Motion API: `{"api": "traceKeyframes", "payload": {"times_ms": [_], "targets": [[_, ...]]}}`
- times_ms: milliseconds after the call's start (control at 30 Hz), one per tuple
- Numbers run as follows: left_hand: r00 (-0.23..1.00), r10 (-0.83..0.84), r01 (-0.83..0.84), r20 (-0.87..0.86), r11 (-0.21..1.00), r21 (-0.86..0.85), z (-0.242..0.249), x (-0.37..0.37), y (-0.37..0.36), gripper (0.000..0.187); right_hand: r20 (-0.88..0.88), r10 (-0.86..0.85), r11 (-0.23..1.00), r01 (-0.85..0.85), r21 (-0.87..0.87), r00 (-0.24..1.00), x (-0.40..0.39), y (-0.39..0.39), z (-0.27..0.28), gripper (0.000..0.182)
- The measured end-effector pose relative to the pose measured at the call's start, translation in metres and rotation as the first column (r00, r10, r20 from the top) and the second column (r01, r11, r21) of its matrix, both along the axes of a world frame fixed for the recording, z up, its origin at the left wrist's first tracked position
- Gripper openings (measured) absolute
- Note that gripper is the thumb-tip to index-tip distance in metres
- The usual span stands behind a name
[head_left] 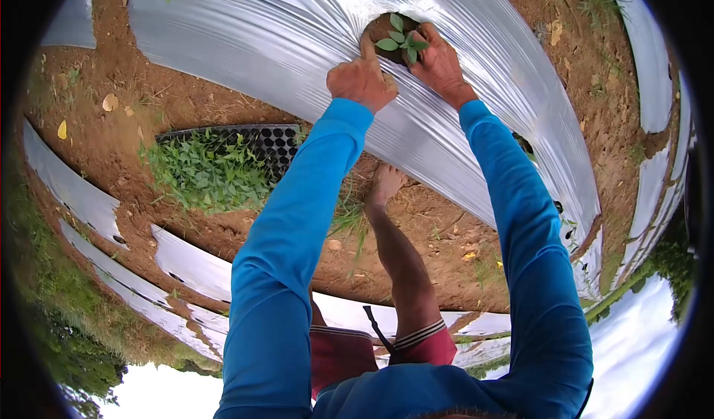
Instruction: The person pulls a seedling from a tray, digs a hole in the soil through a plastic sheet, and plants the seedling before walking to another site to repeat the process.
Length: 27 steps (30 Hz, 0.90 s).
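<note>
A small green seedling [401,41] stands in a round hole of dark soil [380,29] cut through the silver plastic mulch film [245,55]. My left hand [362,81] is at the hole's left edge, its index finger stretched out to the soil and its other fingers curled, with nothing seen in them. On the opposite side, my right hand [442,63] has its thumb and fingers around the seedling's right side, close to the base. Leaves partly cover those fingertips, and the stem is hidden.
A black seedling tray [275,147], largely covered by green seedlings [208,170], lies on the brown soil to the left. My bare foot [387,183] is beside the film-covered bed. More film-covered rows [645,69] run on both sides.
</note>
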State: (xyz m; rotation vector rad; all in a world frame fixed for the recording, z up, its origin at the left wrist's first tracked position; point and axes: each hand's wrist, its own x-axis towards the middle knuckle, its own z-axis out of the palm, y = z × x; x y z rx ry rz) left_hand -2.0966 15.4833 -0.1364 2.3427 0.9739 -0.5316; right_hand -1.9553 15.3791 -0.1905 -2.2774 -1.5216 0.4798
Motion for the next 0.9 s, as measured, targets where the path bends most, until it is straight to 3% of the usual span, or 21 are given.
{"api": "traceKeyframes", "payload": {"times_ms": [100,200,333,467,500,600,633,700,733,767,867,900], "targets": [[0.997,0.02,-0.021,-0.068,1.0,-0.011,0.002,-0.005,-0.005,0.078,0.024,-0.025,1.0,0.025,-0.004,0.999,-0.002,0.0,-0.01,0.032],[0.999,0.052,-0.052,-0.005,0.997,0.054,0.007,0.002,-0.004,0.078,0.024,-0.05,0.999,0.05,-0.013,0.998,-0.001,-0.002,-0.015,0.033],[0.995,0.094,-0.094,-0.029,0.996,-0.007,-0.017,-0.004,-0.012,0.076,-0.006,-0.078,0.995,0.079,0.057,0.997,-0.001,-0.003,-0.014,0.032],[0.94,0.324,-0.312,0.104,0.942,-0.123,-0.058,0.009,-0.022,0.07,-0.074,-0.06,0.992,0.068,0.106,0.995,0.004,-0.004,-0.021,0.03],[0.878,0.468,-0.445,0.101,0.876,-0.187,-0.063,0.016,-0.023,0.056,-0.088,-0.06,0.993,0.069,0.099,0.994,0.003,-0.004,-0.021,0.03],[0.746,0.665,-0.466,-0.016,0.504,-0.727,-0.062,0.01,-0.021,0.046,-0.114,-0.066,0.992,0.077,0.096,0.991,0.005,-0.002,-0.019,0.03],[0.811,0.582,-0.408,0.059,0.635,-0.657,-0.06,0.006,-0.023,0.048,-0.113,-0.073,0.991,0.085,0.099,0.991,0.005,-0.002,-0.019,0.029],[0.936,0.347,-0.318,0.063,0.907,-0.275,-0.03,0.003,-0.025,0.051,-0.121,-0.087,0.99,0.099,0.101,0.989,0.006,-0.002,-0.019,0.028],[0.973,0.229,-0.227,0.019,0.972,-0.066,-0.02,0.001,-0.026,0.053,-0.131,-0.087,0.99,0.101,0.102,0.988,0.006,-0.002,-0.019,0.028],[0.984,0.168,-0.169,-0.057,0.986,-0.004,-0.015,-0.001,-0.026,0.057,-0.143,-0.086,0.99,0.101,0.103,0.986,0.005,-0.002,-0.018,0.028],[0.983,-0.017,0.0,-0.182,0.996,-0.093,-0.003,0.003,-0.016,0.055,-0.129,-0.064,0.986,0.083,0.146,0.99,0.005,-0.001,-0.018,0.027],[0.985,-0.03,-0.006,-0.171,0.978,-0.209,0.0,0.006,-0.008,0.042,-0.16,-0.029,0.994,0.046,0.103,0.987,0.006,-0.001,-0.012,0.033]]}}
